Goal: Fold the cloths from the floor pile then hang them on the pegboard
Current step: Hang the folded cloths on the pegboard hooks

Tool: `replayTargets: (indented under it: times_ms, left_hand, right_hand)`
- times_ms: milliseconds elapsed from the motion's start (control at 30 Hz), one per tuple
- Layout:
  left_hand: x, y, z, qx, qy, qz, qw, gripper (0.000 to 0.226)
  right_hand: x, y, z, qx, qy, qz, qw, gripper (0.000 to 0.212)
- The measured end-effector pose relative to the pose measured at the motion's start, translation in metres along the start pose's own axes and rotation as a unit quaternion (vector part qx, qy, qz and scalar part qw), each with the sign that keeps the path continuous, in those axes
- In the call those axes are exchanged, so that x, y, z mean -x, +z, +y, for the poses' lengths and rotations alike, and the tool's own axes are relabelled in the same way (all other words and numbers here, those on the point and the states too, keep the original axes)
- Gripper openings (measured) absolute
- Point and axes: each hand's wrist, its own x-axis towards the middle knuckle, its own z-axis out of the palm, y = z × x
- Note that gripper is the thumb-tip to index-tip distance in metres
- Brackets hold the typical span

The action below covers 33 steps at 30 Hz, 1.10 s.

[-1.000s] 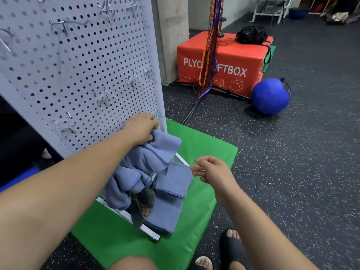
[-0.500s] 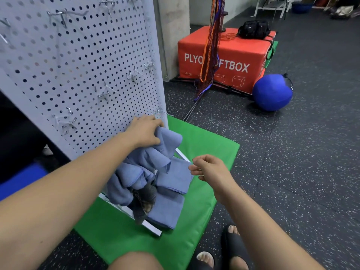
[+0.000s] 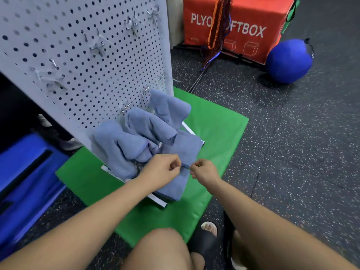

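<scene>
Several blue-grey cloths (image 3: 148,127) hang in a bunch on hooks low on the white pegboard (image 3: 83,51). Below them a folded blue-grey cloth (image 3: 183,152) drapes over the board's white base frame (image 3: 157,200). My left hand (image 3: 163,169) pinches that cloth's upper edge with curled fingers. My right hand (image 3: 204,170) pinches the same edge just to the right, a few centimetres from the left hand. Both forearms reach in from the bottom of the view.
The pegboard stands on a green mat (image 3: 212,133) over dark speckled floor. A red plyo soft box (image 3: 233,26) and a blue ball (image 3: 288,61) sit at the back right, with hanging ropes (image 3: 216,30) in front. A blue pad (image 3: 25,172) lies left. My sandalled foot (image 3: 208,236) is below.
My left hand let go of the cloth on the hook and dropped to the lower folded cloth. My right hand moved in and pinched its edge. The view tilted downward.
</scene>
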Motion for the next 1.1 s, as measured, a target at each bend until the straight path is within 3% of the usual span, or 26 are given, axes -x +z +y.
replayTargets:
  times_ms: [133,267,467,533,600,633,733,833,967,1100]
  left_hand:
    - [0.0,0.043,-0.058,0.002,-0.096,-0.011,0.995,0.017]
    - [-0.003,0.072,-0.094,-0.057,-0.186,-0.029,0.981,0.043]
    - [-0.013,0.103,-0.106,-0.171,-0.246,-0.08,0.951,0.08]
    - [-0.015,0.107,-0.112,-0.168,-0.28,-0.093,0.941,0.092]
    - [-0.017,0.107,-0.12,-0.121,-0.326,-0.08,0.934,0.101]
    - [-0.018,0.106,-0.123,-0.099,-0.339,-0.063,0.933,0.096]
    - [-0.021,0.103,-0.125,-0.048,-0.355,-0.015,0.934,0.054]
    - [-0.022,0.097,-0.111,0.025,-0.367,-0.01,0.93,0.027]
    - [-0.019,0.082,-0.087,0.07,-0.369,-0.066,0.924,0.032]
    - [-0.015,0.054,-0.066,0.065,-0.317,-0.149,0.935,0.023]
  right_hand:
    - [-0.024,0.035,0.042,0.006,0.051,-0.015,0.999,0.019]
    - [-0.032,0.071,0.067,0.012,0.097,-0.028,0.995,0.021]
    - [-0.046,0.113,0.085,-0.044,0.16,-0.039,0.985,0.06]
    - [-0.048,0.118,0.088,-0.071,0.181,-0.029,0.981,0.059]
    - [-0.05,0.12,0.092,-0.104,0.193,-0.021,0.975,0.044]
    - [-0.051,0.12,0.094,-0.12,0.197,-0.018,0.973,0.037]
    - [-0.049,0.114,0.095,-0.126,0.202,-0.01,0.971,0.029]
    - [-0.042,0.103,0.088,-0.167,0.19,0.002,0.967,0.02]
    - [-0.017,0.07,0.065,-0.167,0.155,0.006,0.974,0.031]
    - [0.006,0.012,0.028,0.028,0.058,0.002,0.998,0.023]
